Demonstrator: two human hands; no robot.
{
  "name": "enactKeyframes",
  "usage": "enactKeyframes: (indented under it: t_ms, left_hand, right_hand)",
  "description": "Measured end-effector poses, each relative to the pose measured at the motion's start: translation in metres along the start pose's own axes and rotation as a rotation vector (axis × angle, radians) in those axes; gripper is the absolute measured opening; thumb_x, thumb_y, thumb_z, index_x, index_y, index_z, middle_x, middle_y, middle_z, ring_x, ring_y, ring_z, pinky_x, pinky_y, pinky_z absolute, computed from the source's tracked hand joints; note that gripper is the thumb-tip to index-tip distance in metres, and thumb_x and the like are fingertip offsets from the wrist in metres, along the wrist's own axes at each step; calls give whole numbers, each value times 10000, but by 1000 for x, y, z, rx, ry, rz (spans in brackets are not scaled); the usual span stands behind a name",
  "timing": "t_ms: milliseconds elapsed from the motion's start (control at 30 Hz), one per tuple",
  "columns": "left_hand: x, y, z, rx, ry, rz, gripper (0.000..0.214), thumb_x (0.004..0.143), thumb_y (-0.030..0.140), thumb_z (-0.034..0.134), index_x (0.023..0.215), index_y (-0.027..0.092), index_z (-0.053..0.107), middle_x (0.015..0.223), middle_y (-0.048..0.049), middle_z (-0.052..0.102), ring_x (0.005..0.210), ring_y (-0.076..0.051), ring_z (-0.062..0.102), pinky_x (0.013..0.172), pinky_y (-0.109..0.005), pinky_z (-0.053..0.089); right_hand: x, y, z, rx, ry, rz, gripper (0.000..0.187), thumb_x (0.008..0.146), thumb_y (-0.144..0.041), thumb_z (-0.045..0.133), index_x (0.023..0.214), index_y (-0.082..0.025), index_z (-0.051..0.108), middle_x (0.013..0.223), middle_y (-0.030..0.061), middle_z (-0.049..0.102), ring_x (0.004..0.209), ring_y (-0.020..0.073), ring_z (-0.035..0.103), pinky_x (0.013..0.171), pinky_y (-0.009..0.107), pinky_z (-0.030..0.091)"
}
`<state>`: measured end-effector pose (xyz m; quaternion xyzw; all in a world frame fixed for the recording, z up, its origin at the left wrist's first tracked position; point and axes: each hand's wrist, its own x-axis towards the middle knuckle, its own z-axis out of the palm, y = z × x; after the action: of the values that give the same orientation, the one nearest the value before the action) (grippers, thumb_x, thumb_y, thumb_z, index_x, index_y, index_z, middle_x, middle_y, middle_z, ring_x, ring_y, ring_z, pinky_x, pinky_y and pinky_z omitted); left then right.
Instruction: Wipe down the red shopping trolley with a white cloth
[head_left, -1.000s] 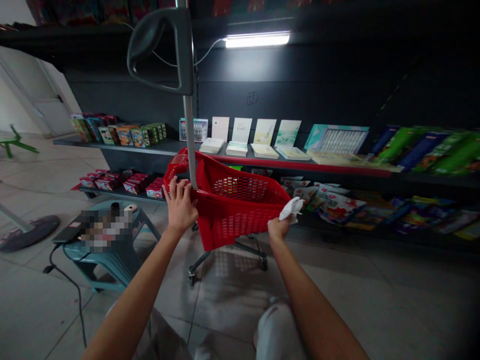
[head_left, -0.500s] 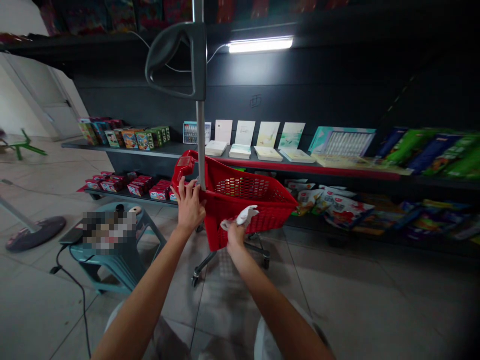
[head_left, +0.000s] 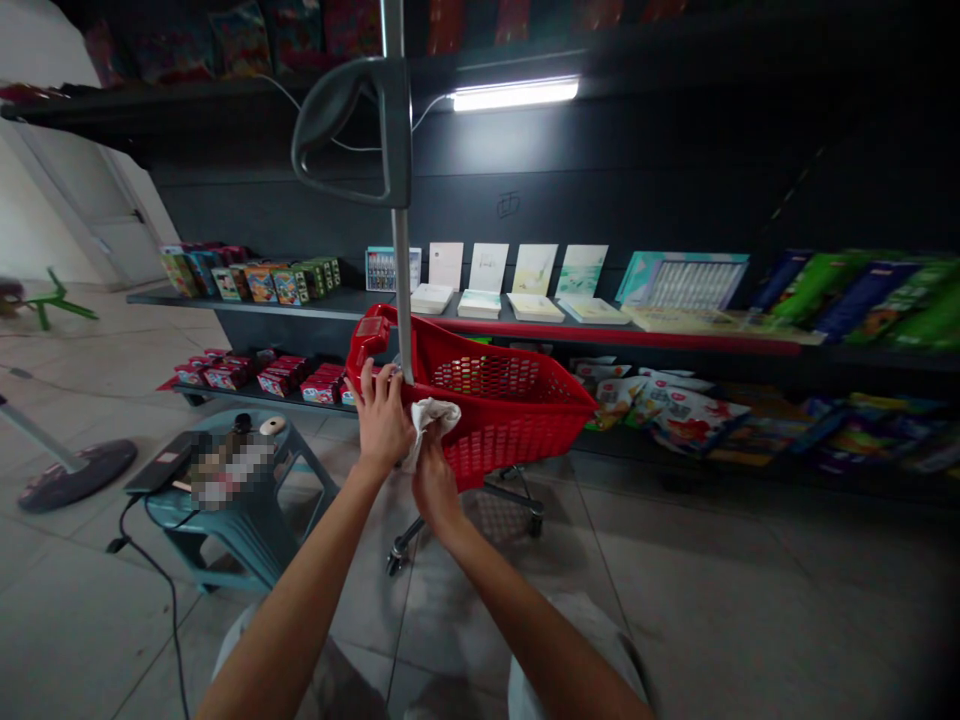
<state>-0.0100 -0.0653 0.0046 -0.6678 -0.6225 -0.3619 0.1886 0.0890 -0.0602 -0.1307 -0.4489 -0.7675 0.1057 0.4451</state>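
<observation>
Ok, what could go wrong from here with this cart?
The red shopping cart stands on casters, so it might roll as the right hand works the white cloth at its side. It's right by the shelf, so a bump could topple the upright booklets. The black cable hanging off the plastic stool could snag a foot.

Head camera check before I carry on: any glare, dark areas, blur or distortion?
All in the head view: the tube light is blown out white; the right edge is nearly black; the packs at far right look smeared; the door at far left leans, probably wide-angle distortion; the stool top is partly pixelated; the white cloth and red cart are readable.
</observation>
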Motion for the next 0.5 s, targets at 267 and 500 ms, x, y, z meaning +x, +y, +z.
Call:
enactKeyframes:
  t_ms: [267,500]
  left_hand:
    - [2,-5,0,-27,-17,16,502,859,231,588,1358,205,534,1552,-133,484,1605,-383,135,1288,-700,46]
    - [2,-7,1,-66,-4,29,499,867,233,579,1363,231,523,1556,-126,474,1613,-366,105,1298,-678,39]
  right_hand:
    - [-21,59,-38,-356,-149,-286,615,929,-27,450,1534,-130,491,1577,199,485,1487,312,446,1166,487,475]
    - [-33,120,-91,-445,-133,-196,652,883,-3,434,1514,-142,520,1578,191,489,1482,297,453,1211,487,411]
